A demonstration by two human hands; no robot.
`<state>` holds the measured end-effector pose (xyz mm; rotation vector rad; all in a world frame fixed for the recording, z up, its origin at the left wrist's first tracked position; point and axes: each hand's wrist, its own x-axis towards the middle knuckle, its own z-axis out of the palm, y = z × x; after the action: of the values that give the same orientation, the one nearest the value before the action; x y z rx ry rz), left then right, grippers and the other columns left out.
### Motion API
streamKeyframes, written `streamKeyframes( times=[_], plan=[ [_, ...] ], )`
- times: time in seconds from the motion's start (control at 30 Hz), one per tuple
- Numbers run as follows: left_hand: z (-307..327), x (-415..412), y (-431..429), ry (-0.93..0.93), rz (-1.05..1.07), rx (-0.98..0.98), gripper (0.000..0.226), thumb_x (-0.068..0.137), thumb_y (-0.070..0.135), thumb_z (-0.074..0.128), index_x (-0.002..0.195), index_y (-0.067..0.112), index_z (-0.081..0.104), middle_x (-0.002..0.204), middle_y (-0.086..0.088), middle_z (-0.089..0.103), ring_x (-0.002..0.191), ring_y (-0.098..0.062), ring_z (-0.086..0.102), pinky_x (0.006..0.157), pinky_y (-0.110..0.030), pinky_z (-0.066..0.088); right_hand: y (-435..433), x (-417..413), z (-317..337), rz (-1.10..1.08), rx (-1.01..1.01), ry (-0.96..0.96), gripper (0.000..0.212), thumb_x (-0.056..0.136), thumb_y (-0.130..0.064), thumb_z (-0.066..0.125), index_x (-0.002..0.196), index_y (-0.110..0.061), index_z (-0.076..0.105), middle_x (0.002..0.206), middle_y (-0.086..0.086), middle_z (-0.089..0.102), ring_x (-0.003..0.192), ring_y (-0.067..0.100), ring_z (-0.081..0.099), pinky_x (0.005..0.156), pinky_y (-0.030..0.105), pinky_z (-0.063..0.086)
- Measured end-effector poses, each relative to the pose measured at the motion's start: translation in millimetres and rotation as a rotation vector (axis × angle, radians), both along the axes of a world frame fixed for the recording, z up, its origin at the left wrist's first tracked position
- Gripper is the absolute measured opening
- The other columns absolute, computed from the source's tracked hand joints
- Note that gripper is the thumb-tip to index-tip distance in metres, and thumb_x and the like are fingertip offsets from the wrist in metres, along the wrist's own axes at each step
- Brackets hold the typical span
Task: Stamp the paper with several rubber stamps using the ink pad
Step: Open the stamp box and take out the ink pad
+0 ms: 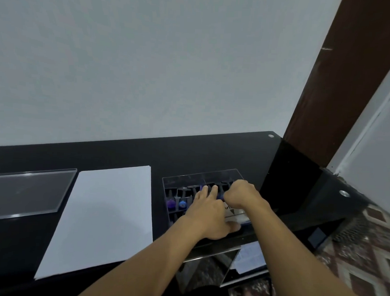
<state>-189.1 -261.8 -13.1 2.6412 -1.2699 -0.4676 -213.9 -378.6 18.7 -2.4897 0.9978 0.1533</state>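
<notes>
My left hand [205, 213] lies with fingers straight over the stamp tray [188, 177] right of centre, half hiding an unreadable label. My right hand [241, 193] curls inside; I cannot tell its grip. Paper [101, 213] lies lower left.

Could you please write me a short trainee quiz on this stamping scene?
1. True or false: the paper already bears stamp marks.
2. What lies left of the paper? A) clear lid; B) scissors; C) cup.
3. Fill in: the left hand and right hand both reach into the stamp ___.
Key: 1 false; 2 A; 3 box.
</notes>
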Motion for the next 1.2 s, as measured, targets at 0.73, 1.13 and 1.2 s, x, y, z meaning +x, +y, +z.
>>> streamKeyframes(
  times=[0.73,1.13,1.2],
  plan=[
    [3,-6,15,0.057,0.015,-0.248,0.056,0.099,0.051,0.051,0.133,0.008,0.057,0.160,-0.017,0.024,0.151,-0.032,0.010,0.122,-0.043,0.011,-6,-19,20,-0.124,-0.006,-0.216,0.009,0.091,-0.009,0.056,0.088,-0.002,0.062,0.085,0.010,0.064,0.068,0.018,0.057,0.051,0.028,0.044],
    [30,16,77,0.145,0.284,-0.684,0.036,0.099,0.034,0.055,0.132,0.019,0.060,0.135,0.008,0.057,0.118,-0.004,0.051,0.097,-0.019,0.038,29,-21,82,-0.059,-0.077,-0.453,0.025,0.091,-0.001,0.051,0.108,-0.001,0.069,0.103,0.013,0.066,0.092,0.023,0.053,0.078,0.027,0.044],
    [34,25,98,0.195,0.353,-0.711,0.036,0.100,0.034,0.055,0.133,0.021,0.060,0.131,0.010,0.059,0.112,-0.003,0.053,0.093,-0.017,0.039,36,-12,86,-0.057,-0.044,-0.509,0.027,0.089,-0.005,0.052,0.111,-0.010,0.067,0.111,0.008,0.065,0.100,0.022,0.056,0.078,0.023,0.041]
  ],
)
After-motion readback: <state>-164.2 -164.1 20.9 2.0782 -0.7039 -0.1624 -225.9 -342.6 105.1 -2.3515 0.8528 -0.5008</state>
